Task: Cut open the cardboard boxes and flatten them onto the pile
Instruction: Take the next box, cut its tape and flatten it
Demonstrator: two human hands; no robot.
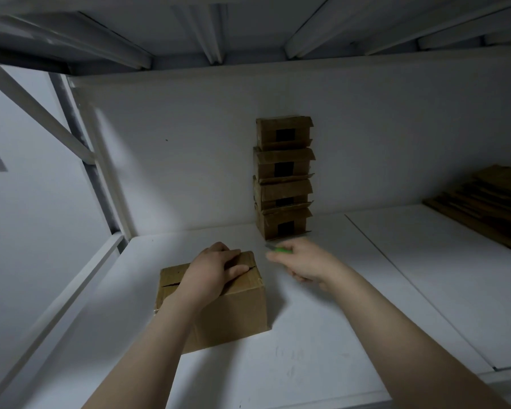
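Cardboard box [219, 305] sits front-left on white shelf [366, 305], gap showing in top seam. Left hand [213, 271] presses flat on top. Right hand [304, 261] grips green box cutter [281, 250], blurred, just beside box. Cutting step, prob. Next: open flaps, flatten, over to flat pile [484, 208] far right. Stack of four boxes [283, 178] at back wall.

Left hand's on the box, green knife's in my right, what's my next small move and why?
Probably bring the green knife in the right hand across to the top seam of the box and slit it. The left hand rests on top, the flaps look closed, and the knife is off to the right, clear of it.
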